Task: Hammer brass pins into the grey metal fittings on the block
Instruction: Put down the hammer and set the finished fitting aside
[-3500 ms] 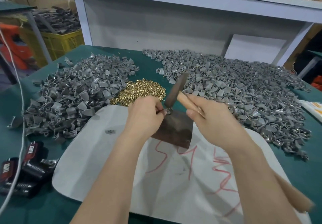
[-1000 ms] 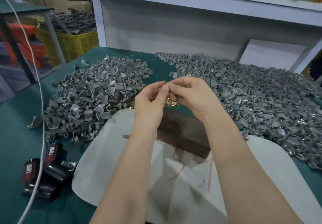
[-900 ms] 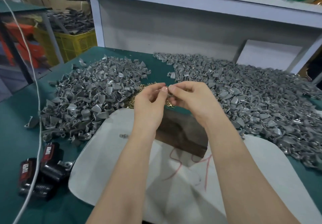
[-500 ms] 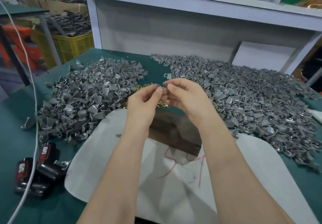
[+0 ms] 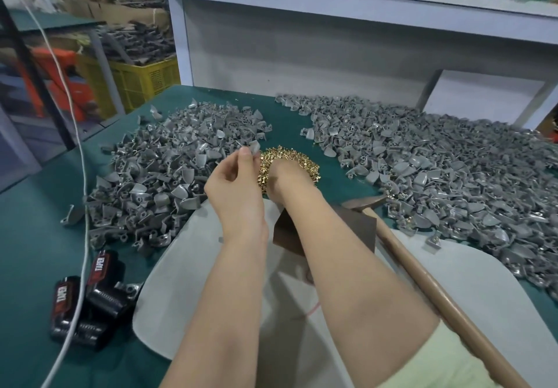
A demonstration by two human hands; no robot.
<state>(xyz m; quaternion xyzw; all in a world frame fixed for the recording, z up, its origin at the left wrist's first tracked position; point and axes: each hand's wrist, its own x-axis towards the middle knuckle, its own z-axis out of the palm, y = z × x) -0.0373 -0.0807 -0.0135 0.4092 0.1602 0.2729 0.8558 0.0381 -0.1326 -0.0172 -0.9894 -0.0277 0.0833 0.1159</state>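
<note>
My left hand (image 5: 238,185) is raised over the near edge of the brass pin pile (image 5: 297,158) and pinches one small grey fitting (image 5: 254,147) between thumb and fingertips. My right hand (image 5: 287,178) reaches down into the pins, and its fingers are hidden from view. The dark brown block (image 5: 357,227) lies on the white mat (image 5: 498,306), partly covered by my right forearm. To the right of the block lies the hammer (image 5: 367,202), with its wooden handle (image 5: 437,294) running toward me.
Large heaps of grey fittings lie on the left (image 5: 157,176) and right (image 5: 437,170) of the green table. Black battery packs (image 5: 90,297) and a white cable (image 5: 81,158) sit at the near left. A white shelf unit (image 5: 302,40) stands behind, with a yellow crate (image 5: 142,76) beyond the table.
The hammer has left my right hand and lies beside the block. My hands, joined above the block a moment ago, have parted: the right went forward into the pins, the left keeps a fitting.
</note>
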